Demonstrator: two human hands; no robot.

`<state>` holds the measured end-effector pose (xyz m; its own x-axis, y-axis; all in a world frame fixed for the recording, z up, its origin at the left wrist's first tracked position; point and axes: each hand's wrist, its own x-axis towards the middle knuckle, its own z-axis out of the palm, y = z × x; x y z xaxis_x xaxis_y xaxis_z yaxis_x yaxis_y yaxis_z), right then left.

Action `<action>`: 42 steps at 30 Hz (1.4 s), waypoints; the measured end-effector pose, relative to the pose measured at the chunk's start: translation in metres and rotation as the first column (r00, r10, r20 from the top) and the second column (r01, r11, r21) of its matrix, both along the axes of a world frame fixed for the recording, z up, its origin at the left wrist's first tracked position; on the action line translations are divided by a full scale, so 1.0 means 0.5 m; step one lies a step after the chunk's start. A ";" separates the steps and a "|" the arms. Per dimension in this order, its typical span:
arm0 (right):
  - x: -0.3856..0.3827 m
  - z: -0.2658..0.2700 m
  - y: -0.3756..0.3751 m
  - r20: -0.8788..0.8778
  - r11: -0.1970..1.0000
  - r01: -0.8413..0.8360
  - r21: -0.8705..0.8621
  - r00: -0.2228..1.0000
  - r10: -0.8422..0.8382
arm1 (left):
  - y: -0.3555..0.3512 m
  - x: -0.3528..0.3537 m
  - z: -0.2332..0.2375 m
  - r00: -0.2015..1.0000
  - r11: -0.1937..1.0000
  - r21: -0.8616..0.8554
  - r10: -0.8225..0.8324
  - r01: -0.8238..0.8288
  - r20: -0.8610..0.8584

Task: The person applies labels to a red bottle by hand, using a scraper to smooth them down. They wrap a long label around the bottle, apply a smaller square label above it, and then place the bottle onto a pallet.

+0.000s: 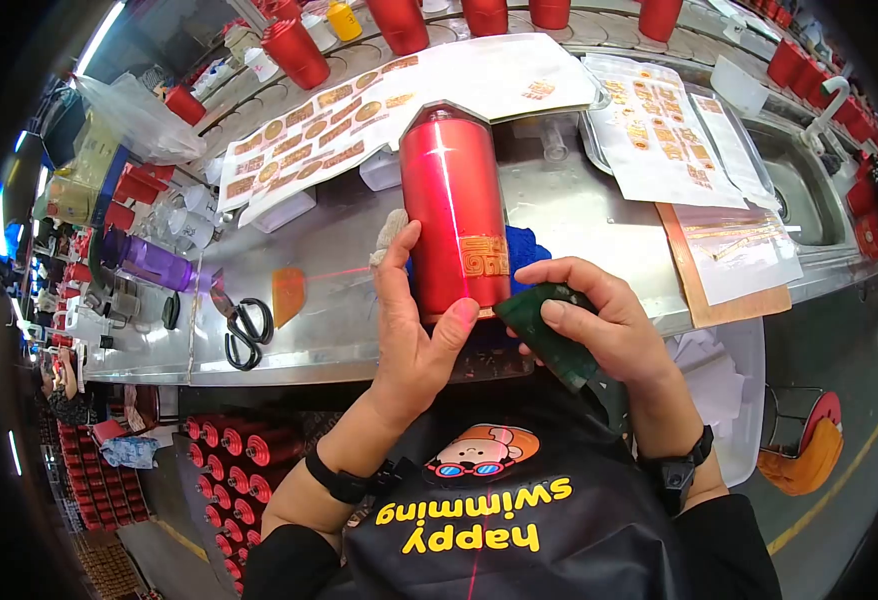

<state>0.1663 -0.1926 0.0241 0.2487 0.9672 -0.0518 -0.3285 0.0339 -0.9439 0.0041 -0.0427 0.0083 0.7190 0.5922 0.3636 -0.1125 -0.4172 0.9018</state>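
A shiny red metal canister (449, 200) stands on the steel worktable in front of me, with a gold patterned decal (485, 256) low on its right side. My left hand (414, 320) grips its lower left side, thumb on the front and fingers along the edge. A dark green flat piece (549, 325), perhaps a scraper or pad, is held between the thumb and fingers of my right hand (604, 320). Its tip is at the canister's lower right edge, just below the decal. Behind the canister lies a blue cloth (527, 255), partly hidden.
Black-handled scissors (247, 335) and an orange flat piece (289, 295) lie to the left, near a purple bottle (154, 262). Decal sheets (309, 130) spread behind the canister, with more sheets (664, 130) at right. A sink (794, 185) is set in at far right. Red canisters (299, 55) line the back.
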 end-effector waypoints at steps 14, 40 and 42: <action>0.010 -0.019 -0.004 0.126 0.997 0.069 -0.022 0.990 -0.066 | -0.001 -0.071 -0.038 0.991 0.987 0.137 0.074 -0.089 0.111; 0.005 -0.016 0.000 0.098 0.985 0.167 -0.031 0.982 -0.163 | 0.003 -0.082 -0.011 0.998 0.523 0.851 0.065 -0.049 0.018; 0.000 -0.005 -0.003 0.109 0.983 0.182 -0.037 0.978 -0.177 | 0.004 -0.067 -0.004 1.000 0.481 0.876 0.017 -0.017 0.010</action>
